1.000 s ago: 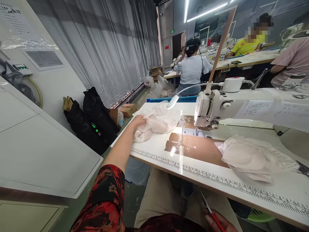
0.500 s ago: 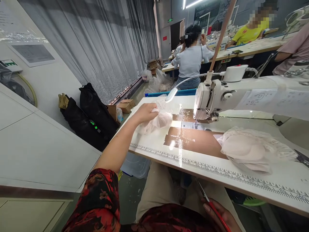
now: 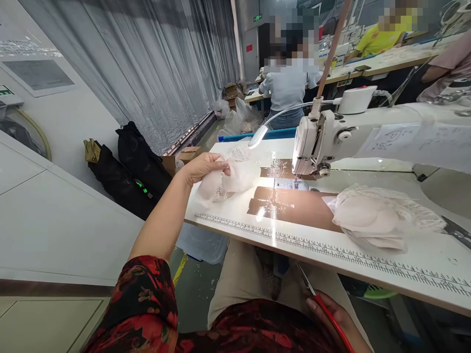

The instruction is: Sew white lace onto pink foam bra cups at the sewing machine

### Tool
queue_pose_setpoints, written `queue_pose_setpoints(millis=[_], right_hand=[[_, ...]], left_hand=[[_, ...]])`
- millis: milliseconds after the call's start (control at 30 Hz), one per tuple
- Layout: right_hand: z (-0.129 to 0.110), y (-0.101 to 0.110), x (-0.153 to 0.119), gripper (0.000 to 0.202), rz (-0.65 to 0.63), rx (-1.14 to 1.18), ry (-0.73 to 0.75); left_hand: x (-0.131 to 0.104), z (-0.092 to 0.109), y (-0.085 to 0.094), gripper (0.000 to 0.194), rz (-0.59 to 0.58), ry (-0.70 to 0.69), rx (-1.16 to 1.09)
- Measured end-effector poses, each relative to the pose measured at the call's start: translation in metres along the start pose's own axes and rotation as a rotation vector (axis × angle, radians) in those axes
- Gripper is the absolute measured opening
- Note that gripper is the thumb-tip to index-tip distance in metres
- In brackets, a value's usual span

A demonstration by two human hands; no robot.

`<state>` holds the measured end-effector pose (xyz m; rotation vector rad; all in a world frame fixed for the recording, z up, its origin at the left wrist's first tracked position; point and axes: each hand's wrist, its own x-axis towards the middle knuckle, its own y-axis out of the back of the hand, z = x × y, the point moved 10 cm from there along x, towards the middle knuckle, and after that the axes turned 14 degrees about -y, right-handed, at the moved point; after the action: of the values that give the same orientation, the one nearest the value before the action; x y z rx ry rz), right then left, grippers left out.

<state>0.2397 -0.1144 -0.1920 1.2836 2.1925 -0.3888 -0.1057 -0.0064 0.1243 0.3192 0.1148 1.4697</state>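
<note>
Pale lace fabric [image 3: 241, 171] lies on the left end of the white sewing table [image 3: 228, 219]. My left hand [image 3: 208, 166] is closed on its left part, with thumb and fingers pinching the thin cloth. Low over my lap, below the table's front edge, my right hand [image 3: 334, 314] holds red-handled scissors [image 3: 326, 311], their blades pointing up and left. A stack of pale cup-shaped fabric pieces [image 3: 371, 215] with lace rests on the right of the table. Between the two fabrics stands the sewing machine head [image 3: 312, 142], its needle over the metal plate.
A small lamp [image 3: 258, 137] on a bent arm hangs above the lace. Dark scissors [image 3: 458, 231] lie at the table's right. A ruler strip [image 3: 312, 248] follows the front edge. Black bags [image 3: 138, 166] stand left of the table. Other people sit at machines behind.
My left hand has moved left, and the lace fabric under it is more spread out to the left. My right hand still holds the red scissors low. The view has shifted slightly.
</note>
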Motion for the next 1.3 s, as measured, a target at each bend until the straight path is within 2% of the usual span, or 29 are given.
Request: queue_pose_setpoints(millis=[100,167,200,300,367,433,500,567,633,767,867,967,1167,1300], right_hand=[[-0.003,-0.003,-0.003,0.044,0.004,-0.017,-0.009],[-0.004,-0.005,-0.005,0.044,-0.004,-0.035,-0.015],[-0.005,-0.005,-0.006,0.045,-0.009,-0.042,-0.013],[-0.011,-0.006,-0.012,0.047,-0.042,-0.084,0.006],[-0.020,-0.007,-0.018,0.048,-0.075,-0.131,0.037],[-0.033,-0.011,-0.026,0.051,-0.130,-0.181,0.084],[-0.044,-0.018,-0.033,0.054,-0.200,-0.234,0.089],[-0.057,-0.024,-0.038,0.057,-0.223,-0.275,0.088],[-0.068,-0.034,-0.040,0.061,-0.251,-0.319,0.089],[-0.086,-0.059,-0.043,0.061,-0.369,-0.360,0.110],[-0.093,-0.072,-0.042,0.058,-0.426,-0.393,0.134],[-0.099,-0.081,-0.039,0.055,-0.454,-0.455,0.178],[-0.110,-0.097,-0.037,0.049,-0.452,-0.602,0.278],[-0.116,-0.106,-0.038,0.045,-0.444,-0.632,0.320]], left_hand=[[-0.011,0.024,-0.019,0.033,0.113,-0.170,-0.065],[-0.025,0.025,-0.040,0.035,0.145,-0.206,-0.110],[-0.034,0.018,-0.056,0.036,0.124,-0.187,-0.138],[-0.065,-0.022,-0.111,0.037,-0.017,-0.063,-0.163],[-0.085,-0.050,-0.141,0.036,-0.073,-0.041,-0.129],[-0.102,-0.077,-0.163,0.035,-0.081,-0.005,-0.111],[-0.117,-0.102,-0.173,0.033,-0.040,0.053,-0.091],[-0.129,-0.118,-0.176,0.031,0.014,0.107,-0.090],[-0.137,-0.125,-0.178,0.027,0.036,0.129,-0.102],[-0.147,-0.124,-0.168,0.021,0.053,0.104,0.002],[-0.156,-0.127,-0.164,0.024,0.023,0.123,-0.025],[-0.167,-0.135,-0.160,0.028,0.020,0.172,-0.120],[-0.179,-0.145,-0.149,0.029,0.114,0.216,-0.180],[-0.183,-0.148,-0.150,0.029,0.113,0.231,-0.200]])
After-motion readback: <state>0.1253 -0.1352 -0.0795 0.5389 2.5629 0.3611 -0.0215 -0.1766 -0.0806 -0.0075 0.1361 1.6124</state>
